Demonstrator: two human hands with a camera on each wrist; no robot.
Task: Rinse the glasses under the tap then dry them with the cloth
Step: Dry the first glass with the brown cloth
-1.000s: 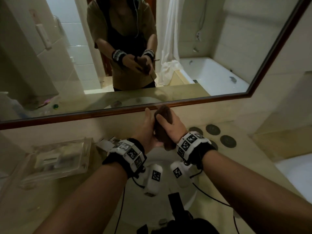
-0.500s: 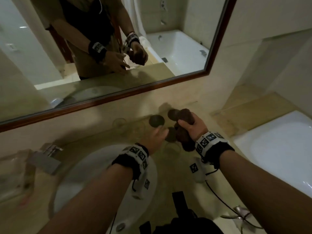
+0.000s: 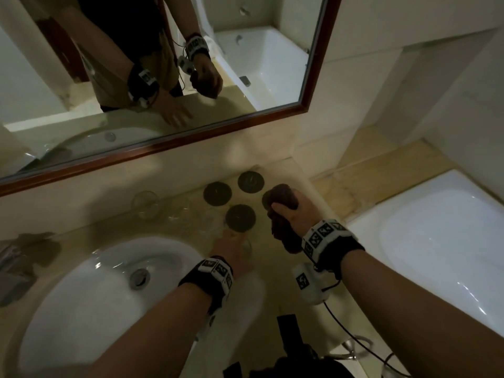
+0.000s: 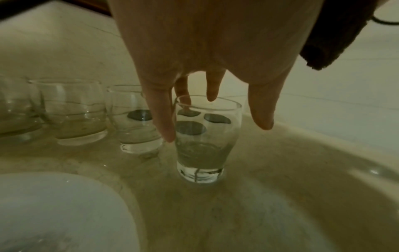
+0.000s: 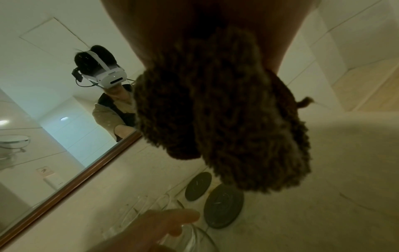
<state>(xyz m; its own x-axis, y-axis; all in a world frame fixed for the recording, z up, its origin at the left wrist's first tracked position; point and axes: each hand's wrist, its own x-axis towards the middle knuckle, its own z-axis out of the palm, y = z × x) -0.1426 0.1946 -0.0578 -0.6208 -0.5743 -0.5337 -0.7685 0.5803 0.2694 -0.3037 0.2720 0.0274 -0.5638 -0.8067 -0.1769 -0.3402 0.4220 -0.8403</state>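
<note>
One tall glass stands upright on counter; L hand directly above, fingers straight, spread round rim, no firm grasp. R hand clenches brown cloth, just right of glass. L wrist view alone shows more glasses lined up to the left.

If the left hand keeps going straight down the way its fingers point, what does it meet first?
Most likely the rim of the tall glass: the left hand hangs spread right above it, fingers straddling its mouth, contact unclear.

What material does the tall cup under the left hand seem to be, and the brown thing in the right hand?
The tall cup looks like clear, smooth glass: the dark coasters show through it. The brown thing looks like a looped terry cloth, matte and fuzzy, bunched in the right hand.
</note>
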